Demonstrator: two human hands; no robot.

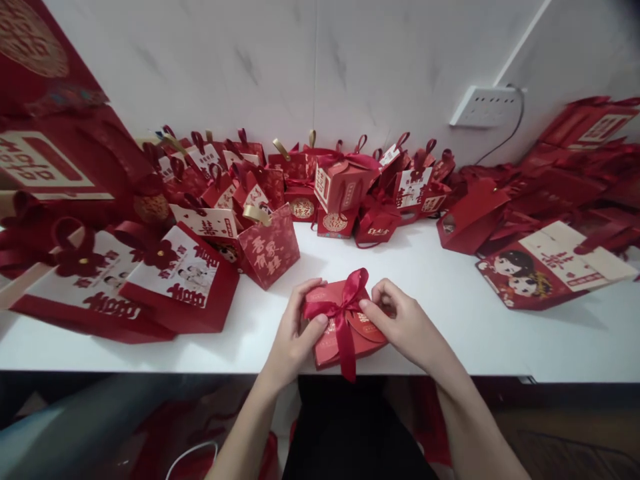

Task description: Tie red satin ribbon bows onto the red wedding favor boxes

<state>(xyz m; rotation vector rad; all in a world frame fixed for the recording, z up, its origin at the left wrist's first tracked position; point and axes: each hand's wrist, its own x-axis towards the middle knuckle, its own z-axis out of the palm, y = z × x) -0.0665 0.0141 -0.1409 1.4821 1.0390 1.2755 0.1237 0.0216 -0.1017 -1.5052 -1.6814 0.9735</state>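
A red gift box [329,347] lies at the front edge of the table, with a dark red satin ribbon [346,340] tied in a bow across its top. My left hand [296,333] is closed around the box's left side, its thumb lying on top by the left loop of the bow. On the other side, my right hand [406,323] has its fingers curled, with thumb and forefinger pinching the ribbon near the knot. One bow loop stands up, and a ribbon tail hangs down over the front of the box.
Several red gift boxes [345,183] line the wall. A patterned box [270,247] and larger white-topped boxes [183,277] stand at left. To the right are a box with cartoon faces [550,267] and a pile of red boxes [560,180]. A power strip [487,107] hangs on the wall.
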